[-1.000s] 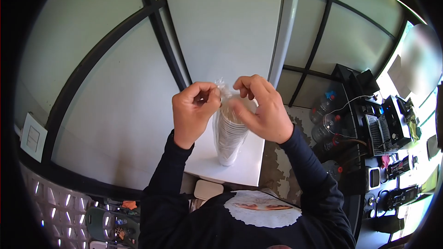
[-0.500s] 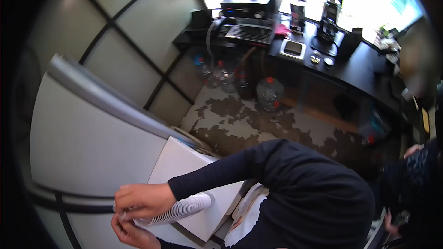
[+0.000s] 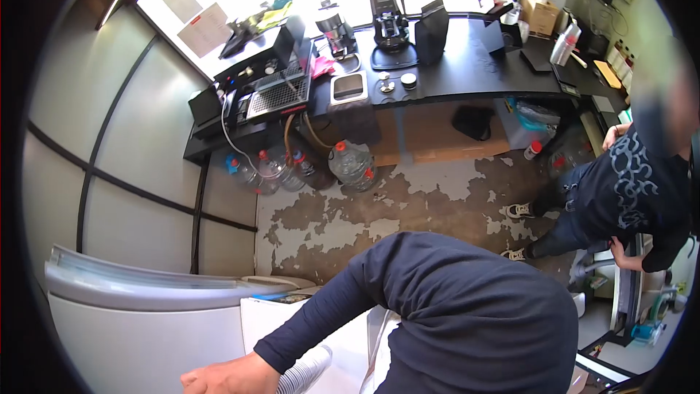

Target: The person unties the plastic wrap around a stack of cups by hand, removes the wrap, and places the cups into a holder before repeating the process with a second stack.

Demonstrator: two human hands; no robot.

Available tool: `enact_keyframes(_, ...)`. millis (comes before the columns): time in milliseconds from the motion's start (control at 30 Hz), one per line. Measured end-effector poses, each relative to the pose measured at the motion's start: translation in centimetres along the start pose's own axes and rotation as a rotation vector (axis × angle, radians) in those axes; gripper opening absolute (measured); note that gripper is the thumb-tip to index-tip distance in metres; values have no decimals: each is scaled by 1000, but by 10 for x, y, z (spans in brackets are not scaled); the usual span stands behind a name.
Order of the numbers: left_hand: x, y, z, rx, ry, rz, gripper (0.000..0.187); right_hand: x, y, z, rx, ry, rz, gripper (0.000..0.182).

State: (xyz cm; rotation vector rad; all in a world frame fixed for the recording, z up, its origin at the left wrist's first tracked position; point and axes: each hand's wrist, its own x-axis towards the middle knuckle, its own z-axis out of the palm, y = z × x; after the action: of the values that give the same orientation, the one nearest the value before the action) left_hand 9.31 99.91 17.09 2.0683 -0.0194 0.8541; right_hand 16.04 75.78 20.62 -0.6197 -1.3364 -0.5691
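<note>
My right hand (image 3: 235, 376) is at the lower left, reaching across from the dark sleeve. Its back and part of its fingers show; the fingertips are cut off by the bottom edge, so what they hold is hidden. Just beside the wrist, partly under the sleeve, a stack of white ribbed cups or lids (image 3: 308, 369) slants over a white surface (image 3: 339, 332). My left hand is out of view.
A large white panel (image 3: 146, 343) stands at left. Across the floor, a black counter (image 3: 467, 66) holds a laptop (image 3: 281, 95), a grinder (image 3: 389, 18) and a black bag (image 3: 432, 31). Bottles (image 3: 354, 165) stand below. Another person (image 3: 620, 182) is at right.
The view has swung up and to the right, showing more counter and the other person. My left hand and the far end of the stack have left the frame; my right hand sits lower.
</note>
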Motion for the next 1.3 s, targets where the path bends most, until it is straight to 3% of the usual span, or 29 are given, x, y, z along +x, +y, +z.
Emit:
enact_keyframes(67,2,35,40,-26,30,66,40,2,-14,-13,1,-8,21,22)
enact_keyframes(133,-3,76,80,-54,73,126,42,-3,-23,-20,-320,141,87,15)
enact_keyframes(167,-5,94,94,-62,99,152,43,3,-48,-45,-574,-12,72,12)
enact_keyframes(200,-12,114,105,-67,129,176,43,4,-68,-62,-569,-18,68,12)
enact_keyframes(233,-15,117,117,-41,67,194,42,4,-86,-77,-779,-84,91,12)
enact_keyframes(267,-10,119,133,-431,-55,14,28,4,-101,-90,-976,-153,113,13)
enact_keyframes(367,-28,130,175,-386,-127,60,30,2,-131,-121,-614,-42,151,8)
enact_keyframes(400,-50,175,203,-350,-27,-17,27,3,-142,-131,-453,0,268,4)
enact_keyframes(433,-42,179,207,-536,-196,-28,9,1,-148,-143,-377,27,271,8)
enact_keyframes(467,-48,209,230,-710,-145,-134,7,1,-161,-156,-367,36,341,12)
enact_keyframes(567,-58,208,257,-735,-256,-202,8,-5,-186,-192,-563,-9,291,19)
enact_keyframes(667,-68,228,292,-650,-277,-91,12,-9,-203,-227,-695,3,397,11)
enact_keyframes(833,-66,250,322,-752,-366,-114,15,-21,-225,-256,-652,41,500,11)
enact_keyframes(900,-65,245,329,-864,-570,-132,16,-24,-233,-262,-585,69,494,11)
enact_keyframes(1033,-69,247,339,-883,-540,-103,15,-28,-245,-268,-604,66,516,9)
enact_keyframes(1133,-69,244,342,-853,-405,-62,14,-40,-245,-269,-609,-44,391,5)
enact_keyframes(1200,-71,237,342,-830,-389,-23,14,-49,-243,-257,-383,257,571,7)
enact_keyframes(1267,-70,226,340,-825,-410,-38,14,-44,-246,-250,-468,291,676,14)
enact_keyframes(1300,-67,220,338,-787,-434,-18,13,-38,-245,-249,-715,146,655,17)
